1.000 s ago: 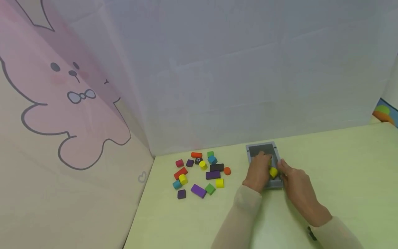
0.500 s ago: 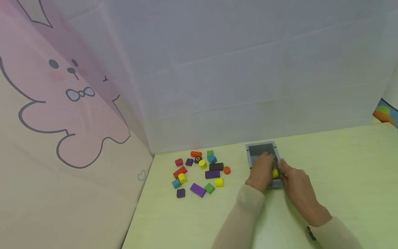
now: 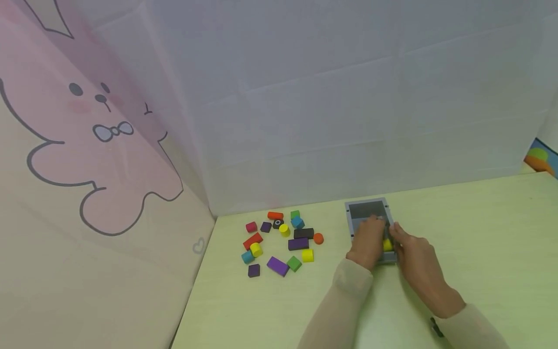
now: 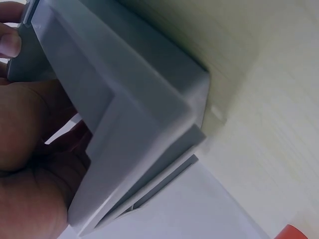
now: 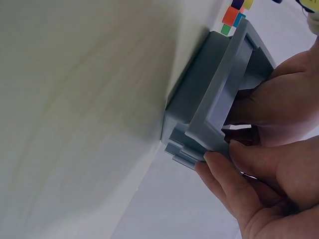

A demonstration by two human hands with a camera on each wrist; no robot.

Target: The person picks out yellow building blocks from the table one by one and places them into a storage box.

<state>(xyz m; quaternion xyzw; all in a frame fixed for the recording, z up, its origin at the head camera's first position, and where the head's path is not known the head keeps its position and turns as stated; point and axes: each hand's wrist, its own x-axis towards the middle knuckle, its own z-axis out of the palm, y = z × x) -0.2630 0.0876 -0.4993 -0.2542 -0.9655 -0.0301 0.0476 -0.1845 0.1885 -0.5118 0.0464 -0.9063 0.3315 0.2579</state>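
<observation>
While the person's right hand (image 3: 420, 264) pinches the right edge of a grey tray (image 3: 387, 258), the left hand (image 3: 367, 241) reaches inside, its fingertips hidden, so whether they hold anything cannot be told. Just right of that hand, a yellow block (image 3: 387, 245) lies in the tray, whose long axis points forward; farther left, coloured blocks (image 3: 298, 244) are scattered on the table (image 3: 462, 223) before a pale backdrop (image 3: 314, 116).

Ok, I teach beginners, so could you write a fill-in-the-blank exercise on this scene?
The right hand grips a bin coloured ____.
Inside it, beside the left hand, shows a piece coloured ____.
In the head view, loose blocks lie to the bin's ____.

Missing words: grey; yellow; left.
</observation>
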